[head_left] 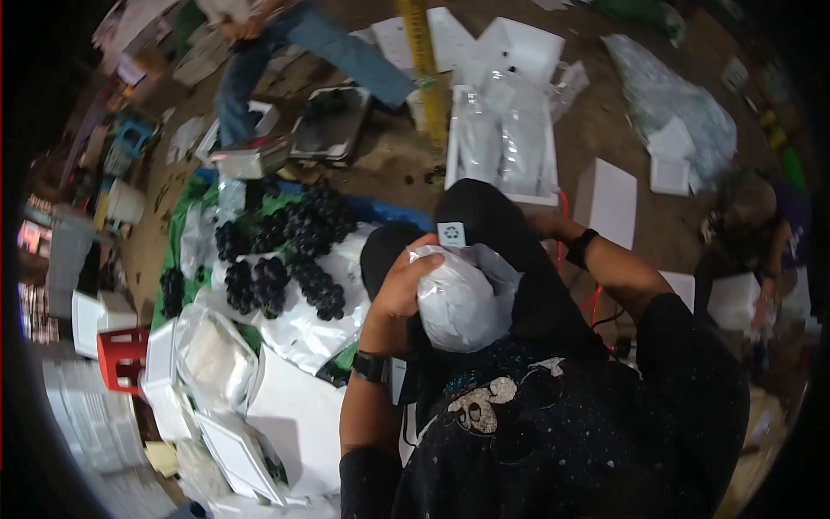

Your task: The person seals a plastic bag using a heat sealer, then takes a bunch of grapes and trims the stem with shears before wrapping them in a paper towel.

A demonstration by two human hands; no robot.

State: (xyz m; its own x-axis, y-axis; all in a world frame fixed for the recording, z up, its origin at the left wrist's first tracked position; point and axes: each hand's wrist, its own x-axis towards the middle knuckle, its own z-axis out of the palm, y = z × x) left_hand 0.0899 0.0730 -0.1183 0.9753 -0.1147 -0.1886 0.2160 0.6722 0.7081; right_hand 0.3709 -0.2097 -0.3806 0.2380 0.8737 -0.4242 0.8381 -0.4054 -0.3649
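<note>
On my lap sits a white wrapped bundle [462, 298], its paper or plastic gathered round it. My left hand [405, 281] grips its upper left side, the thumb over the edge. A small white card with a recycling symbol [450, 234] stands at the bundle's top, near my left fingertips. My right hand [546, 226] is beyond my knee, to the right of the bundle and beside the foam box; its fingers are mostly hidden. Bunches of dark grapes [316, 225] lie on white plastic and green cloth to the left.
Ahead is a white foam box [550, 164] with plastic-wrapped bundles. White foam lids [294, 415] lie at lower left, near a red stool [121, 359]. A person in jeans [233, 86] is at upper left; another person [782, 225] crouches at right. Red cord [564, 208] runs beside my right wrist.
</note>
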